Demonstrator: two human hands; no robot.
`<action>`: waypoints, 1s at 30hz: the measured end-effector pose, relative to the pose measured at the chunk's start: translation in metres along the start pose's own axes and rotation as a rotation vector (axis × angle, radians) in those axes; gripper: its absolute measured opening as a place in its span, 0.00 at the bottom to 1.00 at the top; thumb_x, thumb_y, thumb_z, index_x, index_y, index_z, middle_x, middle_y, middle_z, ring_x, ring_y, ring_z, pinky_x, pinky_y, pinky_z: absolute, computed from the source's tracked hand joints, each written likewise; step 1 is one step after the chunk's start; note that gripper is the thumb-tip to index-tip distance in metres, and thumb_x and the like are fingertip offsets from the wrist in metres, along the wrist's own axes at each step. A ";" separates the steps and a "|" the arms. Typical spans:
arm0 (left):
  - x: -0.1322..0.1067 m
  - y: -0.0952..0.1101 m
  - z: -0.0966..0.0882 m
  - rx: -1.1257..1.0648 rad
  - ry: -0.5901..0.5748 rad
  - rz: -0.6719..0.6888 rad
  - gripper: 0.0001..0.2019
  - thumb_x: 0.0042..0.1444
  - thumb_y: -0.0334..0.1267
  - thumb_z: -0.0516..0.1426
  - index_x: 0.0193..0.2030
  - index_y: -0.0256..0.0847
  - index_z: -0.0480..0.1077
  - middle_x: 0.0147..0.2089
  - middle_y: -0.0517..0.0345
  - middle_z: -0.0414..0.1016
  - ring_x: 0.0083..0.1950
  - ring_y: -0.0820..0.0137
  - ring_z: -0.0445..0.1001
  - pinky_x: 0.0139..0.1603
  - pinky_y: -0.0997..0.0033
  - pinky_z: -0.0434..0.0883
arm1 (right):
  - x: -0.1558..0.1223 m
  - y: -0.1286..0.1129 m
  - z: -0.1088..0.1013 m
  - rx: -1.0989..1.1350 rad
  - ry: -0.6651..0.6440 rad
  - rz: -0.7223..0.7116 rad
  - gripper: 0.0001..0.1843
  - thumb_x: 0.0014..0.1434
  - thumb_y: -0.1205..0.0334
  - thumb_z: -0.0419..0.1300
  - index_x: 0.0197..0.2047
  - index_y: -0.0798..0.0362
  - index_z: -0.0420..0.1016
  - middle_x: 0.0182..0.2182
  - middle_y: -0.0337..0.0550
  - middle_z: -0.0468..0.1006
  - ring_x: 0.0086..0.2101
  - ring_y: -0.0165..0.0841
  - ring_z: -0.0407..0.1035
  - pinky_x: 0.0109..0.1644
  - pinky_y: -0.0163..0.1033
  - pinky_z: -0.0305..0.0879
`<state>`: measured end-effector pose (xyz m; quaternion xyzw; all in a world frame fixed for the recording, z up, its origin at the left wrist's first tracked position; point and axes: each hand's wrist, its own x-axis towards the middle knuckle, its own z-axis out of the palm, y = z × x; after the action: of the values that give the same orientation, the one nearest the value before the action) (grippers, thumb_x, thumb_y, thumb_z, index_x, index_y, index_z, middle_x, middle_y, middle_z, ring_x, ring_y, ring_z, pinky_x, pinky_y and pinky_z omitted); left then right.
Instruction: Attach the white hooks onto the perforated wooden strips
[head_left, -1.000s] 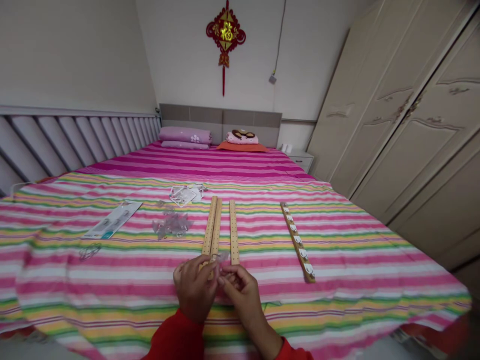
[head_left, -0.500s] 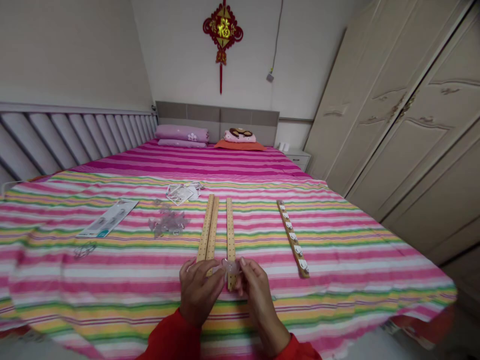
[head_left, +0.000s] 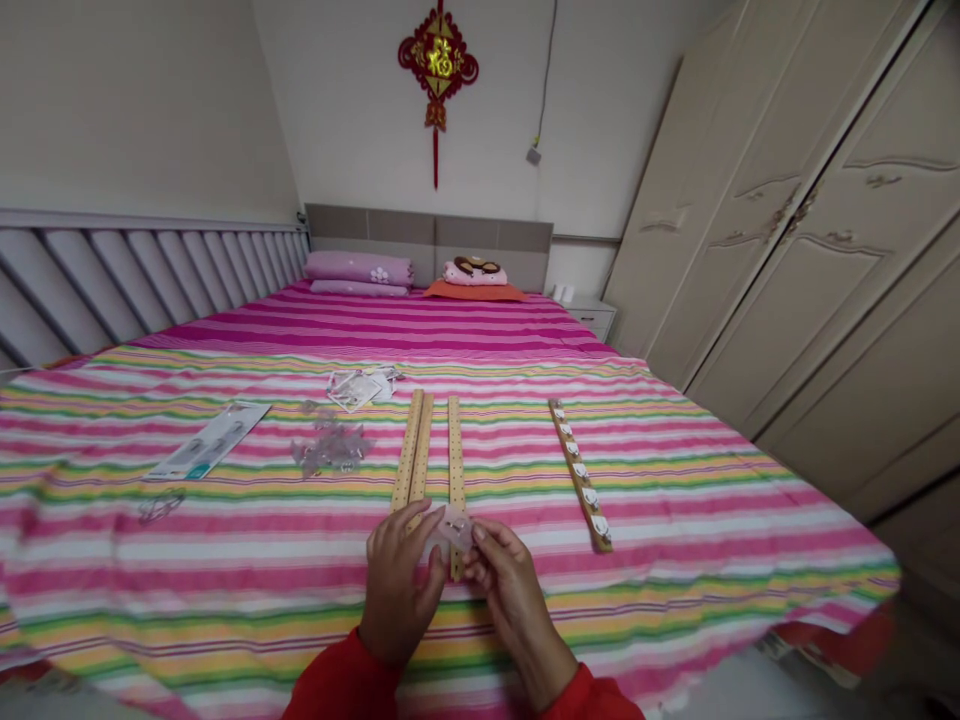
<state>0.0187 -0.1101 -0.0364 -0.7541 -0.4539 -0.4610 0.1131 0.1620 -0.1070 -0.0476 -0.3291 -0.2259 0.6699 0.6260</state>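
Since half a second ago, the thumb of the left hand [head_left: 396,572] has moved down, away from the pointing finger. Now that hand is spread, with its fingertips by the left side of a little clear packet [head_left: 458,530]. The right hand [head_left: 511,572] pinches the packet's right side between thumb and pointing finger. The packet is thin, see-through and a bit crinkly, with a small shiny bit in it that is too tiny to make out. It is held up between the two hands, over the near part of a single wooden strip [head_left: 455,450]. Its long way seems to go from side to side, from one hand to the other; I cannot tell which end is the top. It hides a piece of that strip, which is pale, full of little holes, and points away toward the pillows [head_left: 358,268]. Just left of it, two more strips [head_left: 415,450] lie side by side, and the left hand covers their near ends. Farther left is a pile of clear packets [head_left: 331,447], with white cards [head_left: 358,388] behind it. Past those lie a long card [head_left: 210,442] and some thin wire rings [head_left: 161,505]. Well off to the right, a browner strip [head_left: 579,475] carries a row of white pieces. Everything lies on a stripy sheet [head_left: 675,500].
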 end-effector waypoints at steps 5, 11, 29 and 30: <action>0.000 0.015 -0.005 -0.136 -0.127 0.159 0.21 0.53 0.26 0.50 0.51 0.48 0.69 0.54 0.52 0.71 0.57 0.63 0.67 0.54 0.56 0.65 | -0.001 0.004 0.001 0.026 0.028 -0.005 0.12 0.44 0.59 0.70 0.33 0.55 0.77 0.22 0.38 0.77 0.20 0.27 0.69 0.21 0.30 0.63; 0.000 0.015 -0.001 -0.226 0.024 -0.137 0.18 0.56 0.32 0.53 0.54 0.44 0.66 0.48 0.48 0.70 0.51 0.64 0.69 0.49 0.61 0.70 | -0.002 0.003 -0.001 0.017 0.049 -0.033 0.14 0.43 0.59 0.71 0.33 0.55 0.77 0.22 0.40 0.78 0.22 0.30 0.72 0.25 0.33 0.68; -0.002 0.004 0.022 -0.694 -0.099 -0.767 0.13 0.49 0.44 0.59 0.39 0.39 0.73 0.39 0.52 0.78 0.40 0.65 0.76 0.41 0.66 0.73 | -0.003 0.008 -0.002 0.024 0.096 -0.012 0.14 0.42 0.58 0.72 0.30 0.55 0.75 0.23 0.41 0.79 0.24 0.31 0.73 0.26 0.32 0.69; 0.000 0.002 0.025 -0.762 -0.129 -0.837 0.14 0.48 0.45 0.60 0.38 0.39 0.73 0.38 0.52 0.78 0.39 0.65 0.77 0.41 0.67 0.74 | -0.002 0.009 -0.003 -0.002 0.097 -0.013 0.15 0.42 0.57 0.72 0.30 0.55 0.75 0.22 0.41 0.79 0.23 0.31 0.73 0.25 0.32 0.69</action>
<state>0.0352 -0.0972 -0.0496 -0.5240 -0.5216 -0.5508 -0.3873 0.1576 -0.1105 -0.0557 -0.3606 -0.1981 0.6487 0.6403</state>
